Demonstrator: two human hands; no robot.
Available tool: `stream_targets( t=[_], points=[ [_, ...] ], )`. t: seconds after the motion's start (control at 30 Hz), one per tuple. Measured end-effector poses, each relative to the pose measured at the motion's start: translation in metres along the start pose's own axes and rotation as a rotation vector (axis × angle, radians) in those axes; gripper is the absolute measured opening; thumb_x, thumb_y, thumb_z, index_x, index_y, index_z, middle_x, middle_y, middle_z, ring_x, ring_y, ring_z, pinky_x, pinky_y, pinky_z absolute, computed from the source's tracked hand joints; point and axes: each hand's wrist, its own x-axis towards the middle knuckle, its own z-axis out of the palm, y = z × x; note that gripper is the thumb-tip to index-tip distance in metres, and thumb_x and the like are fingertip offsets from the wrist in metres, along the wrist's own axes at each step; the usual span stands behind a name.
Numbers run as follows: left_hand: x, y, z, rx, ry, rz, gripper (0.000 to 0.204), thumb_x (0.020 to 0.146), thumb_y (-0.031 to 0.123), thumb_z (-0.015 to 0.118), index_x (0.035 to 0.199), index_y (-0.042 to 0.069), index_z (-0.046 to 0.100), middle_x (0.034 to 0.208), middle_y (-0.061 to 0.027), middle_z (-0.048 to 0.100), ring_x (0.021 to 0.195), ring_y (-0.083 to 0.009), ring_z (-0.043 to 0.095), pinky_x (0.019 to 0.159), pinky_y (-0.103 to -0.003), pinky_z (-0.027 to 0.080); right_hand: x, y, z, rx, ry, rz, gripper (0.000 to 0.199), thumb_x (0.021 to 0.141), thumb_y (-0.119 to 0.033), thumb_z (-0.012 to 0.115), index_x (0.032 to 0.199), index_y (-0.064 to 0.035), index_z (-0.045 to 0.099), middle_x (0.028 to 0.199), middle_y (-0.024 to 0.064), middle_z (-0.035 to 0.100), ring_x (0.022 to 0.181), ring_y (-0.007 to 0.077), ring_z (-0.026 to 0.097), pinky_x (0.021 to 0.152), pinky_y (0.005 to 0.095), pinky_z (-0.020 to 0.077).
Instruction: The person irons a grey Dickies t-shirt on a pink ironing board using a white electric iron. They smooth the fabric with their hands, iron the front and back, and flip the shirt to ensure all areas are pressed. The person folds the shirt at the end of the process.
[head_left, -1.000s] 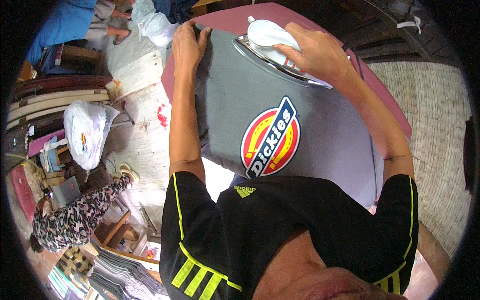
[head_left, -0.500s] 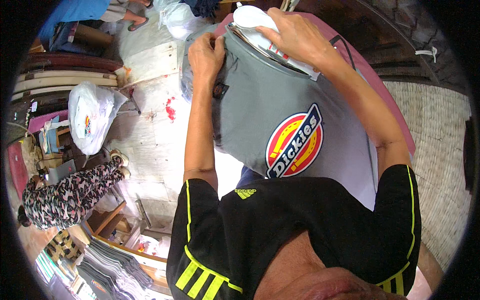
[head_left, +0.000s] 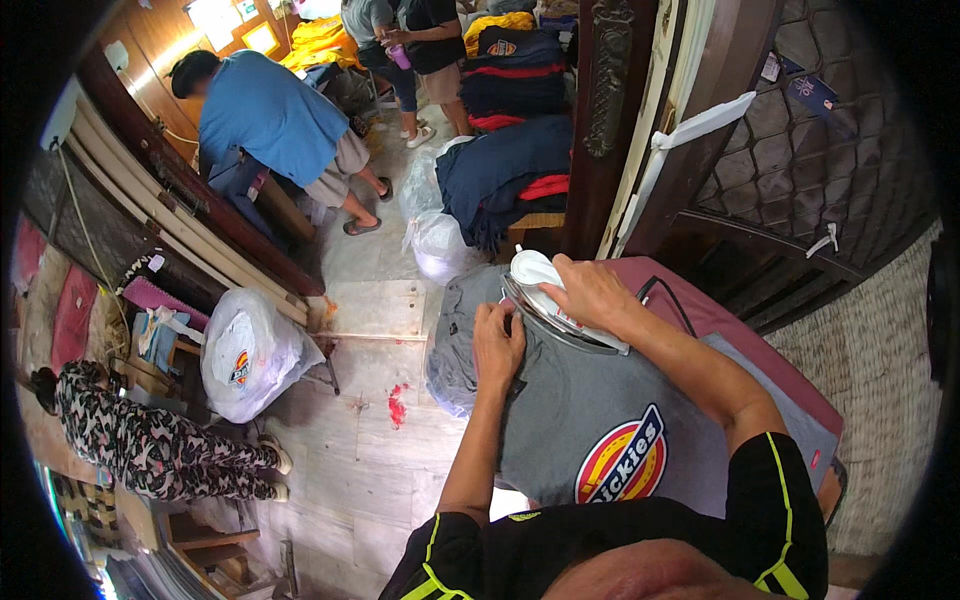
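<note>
A grey T-shirt (head_left: 545, 420) with a large red, yellow and blue round print lies spread over a padded surface with a mauve cover (head_left: 790, 375). My right hand (head_left: 588, 290) is wrapped round the handle of a white steam iron (head_left: 536, 268), whose soleplate lies on or close to the shirt's far part. Left of the iron, my left hand (head_left: 498, 345) is closed on the shirt, the cloth bunched and creased about its fingers. What the fingertips pinch is partly hidden. A black cord (head_left: 672, 298) curves away behind my right wrist.
Beyond the far edge are a stuffed clear bag (head_left: 440, 250) and piles of folded dark clothes (head_left: 510, 165). A dark door frame (head_left: 605, 110) stands at the far right. Another bag (head_left: 250, 360) stands left. A person in blue (head_left: 275, 115) bends at the far left; another in patterned clothes (head_left: 160, 430) is near left.
The view has tilted up, bringing the doorway and people beyond into sight. My right hand still holds the iron, and my left hand remains on the shirt close by, with more cloth bunched there.
</note>
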Motion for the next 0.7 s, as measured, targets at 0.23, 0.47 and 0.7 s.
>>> stream_targets(
  t=[0.23, 0.47, 0.7],
  points=[
    [-0.004, 0.013, -0.009, -0.044, 0.044, 0.028, 0.012, 0.084, 0.007, 0.066, 0.093, 0.000, 0.062, 0.093, -0.0183, 0.057, 0.088, -0.0373, 0.058, 0.078, -0.044, 0.047, 0.001, -0.013, -0.007, 0.008, 0.019, 0.011, 0.042, 0.093, -0.038, 0.062, 0.102, 0.0023, 0.055, 0.088, 0.0302, 0.067, 0.082, 0.0469, 0.067, 0.072, 0.0553, 0.0529],
    [-0.004, 0.008, -0.031, -0.084, 0.031, 0.106, 0.013, 0.084, 0.009, 0.065, 0.083, -0.002, 0.059, 0.083, -0.0201, 0.055, 0.080, -0.0379, 0.056, 0.071, -0.045, 0.045, -0.009, -0.029, -0.007, -0.070, 0.114, -0.058, 0.047, 0.093, -0.048, 0.056, 0.107, -0.0028, 0.058, 0.091, 0.0283, 0.067, 0.086, 0.0475, 0.065, 0.079, 0.0551, 0.0521],
    [0.014, 0.004, -0.065, -0.104, 0.031, 0.146, 0.018, 0.084, 0.016, 0.069, 0.088, -0.001, 0.067, 0.084, -0.0180, 0.062, 0.080, -0.0355, 0.059, 0.074, -0.044, 0.047, -0.059, -0.017, -0.102, -0.108, -0.069, -0.005, 0.042, 0.094, -0.037, 0.057, 0.106, 0.0030, 0.058, 0.089, 0.0310, 0.066, 0.087, 0.0473, 0.066, 0.076, 0.0543, 0.0518]
  ],
)
